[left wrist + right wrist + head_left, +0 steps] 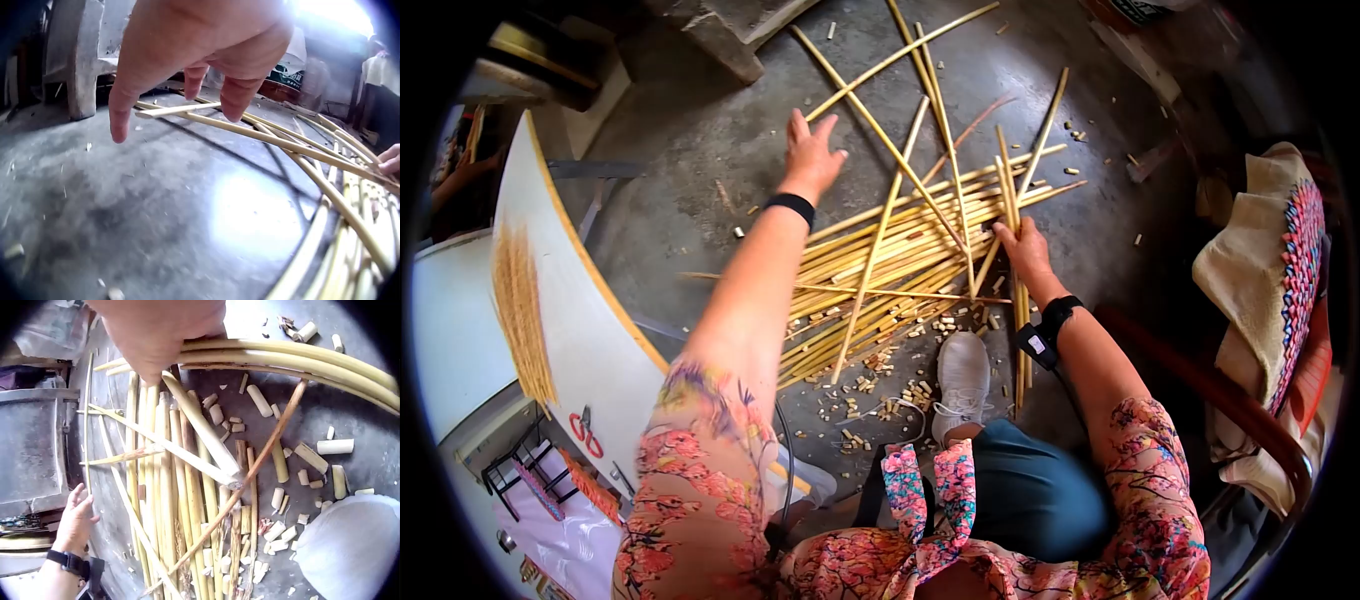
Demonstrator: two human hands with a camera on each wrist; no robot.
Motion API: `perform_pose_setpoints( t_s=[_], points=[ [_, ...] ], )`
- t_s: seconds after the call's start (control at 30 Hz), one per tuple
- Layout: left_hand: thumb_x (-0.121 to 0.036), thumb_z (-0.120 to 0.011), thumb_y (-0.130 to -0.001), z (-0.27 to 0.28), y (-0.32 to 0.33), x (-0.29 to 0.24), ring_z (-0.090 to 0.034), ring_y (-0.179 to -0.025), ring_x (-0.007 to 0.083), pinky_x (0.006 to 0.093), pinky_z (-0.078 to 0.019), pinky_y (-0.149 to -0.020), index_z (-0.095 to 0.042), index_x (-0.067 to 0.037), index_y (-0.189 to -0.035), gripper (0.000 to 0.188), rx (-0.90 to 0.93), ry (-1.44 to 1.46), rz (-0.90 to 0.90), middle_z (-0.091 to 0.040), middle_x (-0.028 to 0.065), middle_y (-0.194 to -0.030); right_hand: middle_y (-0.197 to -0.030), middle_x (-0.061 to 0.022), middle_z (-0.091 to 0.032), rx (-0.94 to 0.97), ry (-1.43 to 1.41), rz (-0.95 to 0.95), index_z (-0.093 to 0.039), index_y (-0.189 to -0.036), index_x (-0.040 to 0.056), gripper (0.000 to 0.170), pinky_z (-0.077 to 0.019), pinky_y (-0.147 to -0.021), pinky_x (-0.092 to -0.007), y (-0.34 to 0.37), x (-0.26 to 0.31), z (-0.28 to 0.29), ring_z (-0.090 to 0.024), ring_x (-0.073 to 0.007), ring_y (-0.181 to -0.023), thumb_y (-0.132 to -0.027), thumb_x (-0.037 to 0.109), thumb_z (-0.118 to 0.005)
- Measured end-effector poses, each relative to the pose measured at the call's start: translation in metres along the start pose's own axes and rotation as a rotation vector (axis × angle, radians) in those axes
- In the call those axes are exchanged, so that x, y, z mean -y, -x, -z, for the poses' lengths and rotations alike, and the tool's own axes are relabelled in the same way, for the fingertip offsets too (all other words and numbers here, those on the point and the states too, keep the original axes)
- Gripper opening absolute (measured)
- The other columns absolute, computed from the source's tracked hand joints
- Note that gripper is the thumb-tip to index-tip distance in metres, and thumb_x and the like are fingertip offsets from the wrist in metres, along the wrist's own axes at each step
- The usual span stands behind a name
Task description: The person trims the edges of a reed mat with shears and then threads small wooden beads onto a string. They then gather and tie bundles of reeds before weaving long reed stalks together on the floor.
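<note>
the left arm [745, 280] reaches far, its left hand [812, 160] open with fingers spread; the right arm [1105, 365] reaches less far, right hand [1029, 254] curled in a grip.

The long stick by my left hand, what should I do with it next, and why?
I'd probably close the left hand's fingers round the near end of the long stick. They are spread wide beside it, and the right hand already holds a few sticks, so this one could maybe join them.
</note>
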State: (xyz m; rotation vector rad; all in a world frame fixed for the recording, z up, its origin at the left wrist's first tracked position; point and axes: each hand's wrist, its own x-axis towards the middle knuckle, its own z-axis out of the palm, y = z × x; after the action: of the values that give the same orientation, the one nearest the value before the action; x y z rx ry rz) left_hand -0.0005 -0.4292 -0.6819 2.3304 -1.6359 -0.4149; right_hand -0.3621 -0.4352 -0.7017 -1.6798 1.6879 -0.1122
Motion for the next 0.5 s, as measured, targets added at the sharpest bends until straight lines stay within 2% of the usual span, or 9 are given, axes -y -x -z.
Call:
perform_pose_setpoints(
  t_s=[0.07,0.13,0.2,0.27,0.3,0.37,0.4,0.47,0.5],
  points=[
    [-0.025,-0.071,-0.07,0.001,-0.02,0.005,-0.01,-0.132,0.0402,0.045,-0.0277,-0.103,-0.044,-0.024,-0.128,0.063,0.097,-0.071,0.003,-0.008,0.0244,-0.143,-0.084,-0.0256,-0.059,0.036,-0.018,0.023,-0.049,-0.093,0.0013,0.038,-0.0437,-0.071,-0.0464,-0.003,-0.009,0.001,-0.055,-0.0435,-0.083,-0.078,0.034,-0.061],
    [-0.027,-0.069,-0.072,0.005,-0.035,0.008,-0.009,-0.133,0.0398,0.0419,-0.0278,-0.104,-0.042,-0.017,-0.13,0.064,0.185,-0.116,0.029,-0.006,0.0224,-0.144,-0.083,-0.0252,-0.059,0.047,-0.028,0.029,-0.049,-0.095,0.0025,0.034,-0.0437,-0.071,-0.0468,-0.005,-0.017,0.003,-0.055,-0.0435,-0.083,-0.077,0.03,-0.06],
    [-0.028,-0.068,-0.073,0.004,-0.045,0.015,-0.011,-0.133,0.0383,0.0399,-0.0282,-0.104,-0.041,-0.014,-0.13,0.064,0.226,-0.133,0.042,-0.005,0.0213,-0.145,-0.082,-0.0241,-0.059,0.105,0.157,0.159,-0.048,-0.096,0.0052,0.028,-0.0438,-0.07,-0.0479,-0.007,-0.018,0.006,-0.055,-0.0435,-0.082,-0.077,0.023,-0.057],
    [-0.026,-0.065,-0.074,-0.006,-0.049,0.026,-0.032,-0.125,0.0351,0.0349,-0.031,-0.101,-0.05,-0.011,-0.123,0.053,0.256,0.03,0.048,-0.027,0.0234,-0.137,-0.082,-0.0237,-0.059,0.08,0.165,0.196,-0.049,-0.097,0.0062,0.026,-0.0439,-0.07,-0.0484,0.0,-0.013,0.01,-0.055,-0.0435,-0.08,-0.077,0.022,-0.055],
    [-0.026,-0.065,-0.074,-0.009,-0.046,0.025,-0.032,-0.125,0.0351,0.0349,-0.031,-0.101,-0.05,-0.011,-0.123,0.053,0.258,0.034,0.051,-0.027,0.0234,-0.137,-0.081,-0.0234,-0.059,0.057,0.167,0.233,-0.049,-0.097,0.0072,0.025,-0.044,-0.07,-0.0489,0.004,-0.01,0.012,-0.054,-0.0436,-0.079,-0.077,0.02,-0.054],
    [-0.023,-0.062,-0.076,-0.02,-0.036,0.017,-0.051,-0.104,0.0332,0.0351,-0.0419,-0.089,-0.06,-0.006,-0.106,0.034,0.155,0.037,-0.067,-0.051,0.0183,-0.115,-0.081,-0.0231,-0.059,0.045,0.145,0.201,-0.05,-0.098,0.0081,0.024,-0.0438,-0.068,-0.049,-0.008,-0.007,0.012,-0.055,-0.0432,-0.078,-0.077,0.02,-0.053],
    [-0.02,-0.06,-0.078,-0.032,-0.025,0.013,-0.056,-0.085,0.0338,0.0383,-0.0463,-0.076,-0.064,-0.004,-0.086,0.018,-0.007,0.125,-0.149,-0.058,0.0148,-0.091,-0.081,-0.0234,-0.059,0.008,0.113,0.183,-0.051,-0.097,0.0077,0.023,-0.0435,-0.068,-0.049,-0.018,-0.004,0.012,-0.055,-0.0432,-0.079,-0.077,0.02,-0.052],
    [-0.021,-0.059,-0.079,-0.043,0.006,-0.014,-0.058,-0.076,0.0335,0.0388,-0.0474,-0.068,-0.063,-0.005,-0.076,0.017,-0.106,0.23,-0.123,-0.059,0.0139,-0.081,-0.08,-0.0242,-0.058,0.015,-0.031,0.1,-0.052,-0.092,0.0048,0.021,-0.0428,-0.068,-0.0481,-0.029,0.023,0.023,-0.054,-0.0433,-0.081,-0.078,0.02,-0.051],
    [-0.021,-0.059,-0.08,-0.048,0.021,-0.029,-0.058,-0.074,0.0327,0.0378,-0.0474,-0.065,-0.063,-0.005,-0.075,0.017,-0.085,0.254,-0.087,-0.06,0.0133,-0.08,-0.08,-0.0242,-0.058,0.013,-0.035,0.099,-0.052,-0.092,0.0048,0.021,-0.0428,-0.068,-0.0481,-0.039,0.026,0.02,-0.054,-0.0433,-0.081,-0.078,0.02,-0.051]
  ],
)
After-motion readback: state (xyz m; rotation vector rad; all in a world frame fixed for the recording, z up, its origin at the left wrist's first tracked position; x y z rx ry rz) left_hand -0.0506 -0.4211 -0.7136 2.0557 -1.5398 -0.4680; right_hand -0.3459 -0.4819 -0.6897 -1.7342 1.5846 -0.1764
